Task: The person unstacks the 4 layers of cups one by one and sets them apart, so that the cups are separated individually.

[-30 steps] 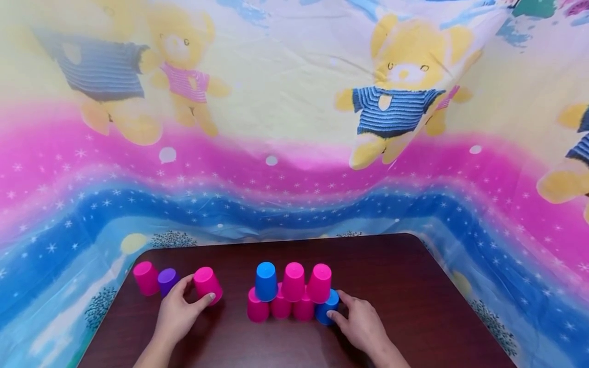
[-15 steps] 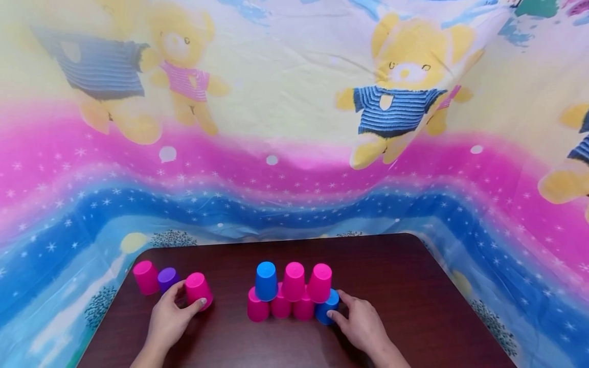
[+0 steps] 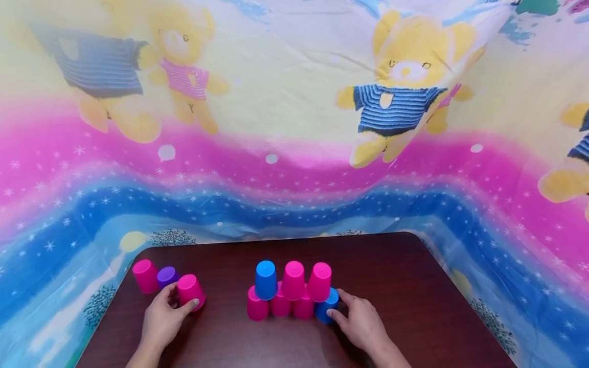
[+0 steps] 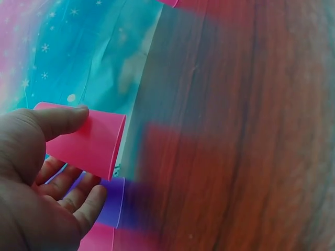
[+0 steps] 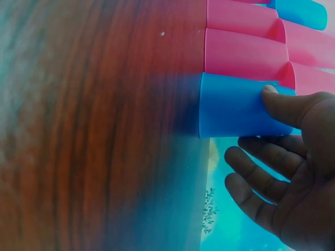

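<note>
My left hand [image 3: 161, 318] pinches an upside-down pink cup [image 3: 189, 291] between thumb and fingers, and the cup leans slightly. Just behind it stand a purple cup [image 3: 167, 276] and another pink cup [image 3: 145, 276]. In the left wrist view, the held pink cup [image 4: 89, 138] partly overlaps the purple cup [image 4: 112, 201]. My right hand [image 3: 363, 322] grips a blue cup [image 3: 324, 309] at the right end of a two-tier stack, thumb and fingers on opposite sides. The upper tier has a blue cup [image 3: 266, 280] and two pink cups [image 3: 293, 280].
The stack's lower tier also holds several pink cups [image 3: 257, 306] standing close together. Everything stands on a dark brown table [image 3: 239, 347] with rounded far corners. A patterned cloth [image 3: 285, 204] with printed bears hangs behind and beside it.
My left hand has moved left and a little nearer with the pink cup, closer to the purple cup. My right hand has stayed on the blue cup, and the stack looks the same.
</note>
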Demonstrator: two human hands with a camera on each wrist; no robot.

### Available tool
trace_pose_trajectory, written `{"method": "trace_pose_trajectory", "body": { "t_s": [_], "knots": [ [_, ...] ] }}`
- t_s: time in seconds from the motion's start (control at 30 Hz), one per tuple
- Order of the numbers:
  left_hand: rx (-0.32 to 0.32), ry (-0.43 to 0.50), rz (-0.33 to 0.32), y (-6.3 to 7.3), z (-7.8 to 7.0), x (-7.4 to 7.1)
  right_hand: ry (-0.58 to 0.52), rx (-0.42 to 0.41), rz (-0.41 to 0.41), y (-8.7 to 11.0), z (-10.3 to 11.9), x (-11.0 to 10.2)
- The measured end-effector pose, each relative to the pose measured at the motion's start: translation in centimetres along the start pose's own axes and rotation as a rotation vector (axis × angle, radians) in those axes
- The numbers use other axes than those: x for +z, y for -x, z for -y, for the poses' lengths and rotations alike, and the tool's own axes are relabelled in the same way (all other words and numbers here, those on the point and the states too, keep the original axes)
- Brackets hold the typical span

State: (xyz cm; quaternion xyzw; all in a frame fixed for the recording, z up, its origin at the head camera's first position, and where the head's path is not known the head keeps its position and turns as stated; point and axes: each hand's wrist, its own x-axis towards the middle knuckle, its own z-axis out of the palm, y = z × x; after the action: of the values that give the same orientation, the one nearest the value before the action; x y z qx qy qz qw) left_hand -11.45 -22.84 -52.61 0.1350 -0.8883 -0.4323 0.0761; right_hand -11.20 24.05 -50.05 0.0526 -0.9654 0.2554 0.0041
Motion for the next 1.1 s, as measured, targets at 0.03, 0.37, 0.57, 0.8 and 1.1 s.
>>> {"method": "trace_pose_trajectory", "body": {
  "t_s": [0.03, 0.37, 0.57, 0.8, 1.1],
  "knots": [
    [-0.001, -0.001, -0.003, -0.1, 0.1, 0.0, 0.001, 0.000, -0.001, 0.0, 0.0, 0.0],
    [-0.011, -0.035, 0.002, -0.4, 0.5, -0.4, -0.001, 0.007, 0.001, 0.0, 0.1, 0.0],
    [-0.011, -0.042, 0.009, -0.7, 0.9, -0.4, -0.004, 0.018, 0.002, 0.0, 0.2, 0.0],
    [-0.018, -0.047, -0.014, -1.0, 1.6, -0.5, -0.001, 0.025, 0.011, 0.1, 0.2, 0.0],
    [-0.022, -0.048, -0.006, -1.0, 1.4, -0.8, 0.011, 0.019, 0.001, 0.0, 0.3, 0.1]
  ]
}}
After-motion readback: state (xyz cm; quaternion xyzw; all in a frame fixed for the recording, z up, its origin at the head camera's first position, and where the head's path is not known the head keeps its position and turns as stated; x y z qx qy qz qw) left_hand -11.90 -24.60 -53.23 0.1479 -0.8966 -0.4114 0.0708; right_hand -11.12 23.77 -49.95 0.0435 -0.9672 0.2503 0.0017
